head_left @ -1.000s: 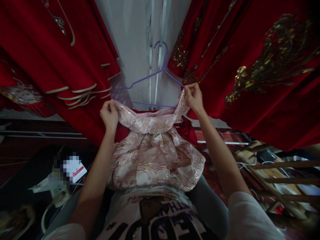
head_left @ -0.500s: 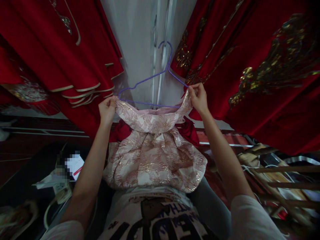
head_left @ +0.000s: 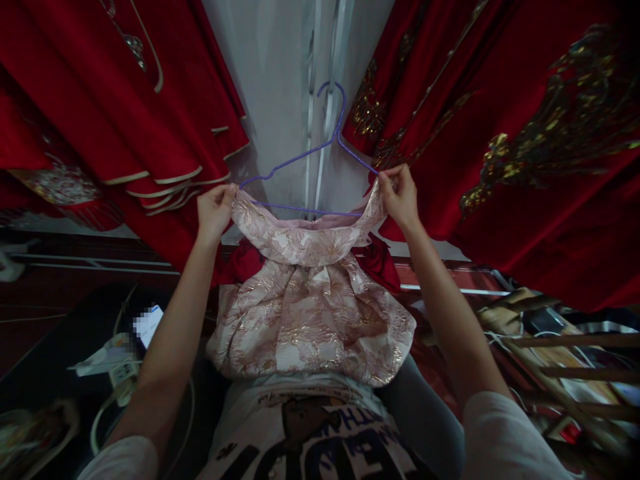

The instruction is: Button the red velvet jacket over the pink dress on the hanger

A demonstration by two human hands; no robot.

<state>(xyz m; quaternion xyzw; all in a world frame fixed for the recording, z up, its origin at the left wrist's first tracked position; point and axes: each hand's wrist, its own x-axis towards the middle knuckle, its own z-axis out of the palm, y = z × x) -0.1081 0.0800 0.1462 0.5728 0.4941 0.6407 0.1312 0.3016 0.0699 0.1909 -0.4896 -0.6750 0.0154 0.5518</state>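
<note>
A pink and gold brocade dress (head_left: 310, 313) with red fabric at its sides lies spread over my lap. My left hand (head_left: 215, 210) pinches the left end of its neckline, beside the left corner of a purple hanger (head_left: 300, 155). At the opposite end, my right hand (head_left: 400, 197) grips the other shoulder edge against the hanger's right arm. The hanger's bottom bar crosses the neck opening, and its hook points up, away from me. My fingertips partly hide both hanger ends.
Red garments with gold trim (head_left: 175, 113) hang at the left, and red sequinned ones (head_left: 530, 133) at the right. A power strip (head_left: 124, 380) with cables and a phone (head_left: 149, 325) lie at lower left. Wooden slats (head_left: 585, 373) stand at lower right.
My left hand has shifted slightly up and right, bringing the left neckline end over the hanger's left corner. My right hand has hardly moved.
</note>
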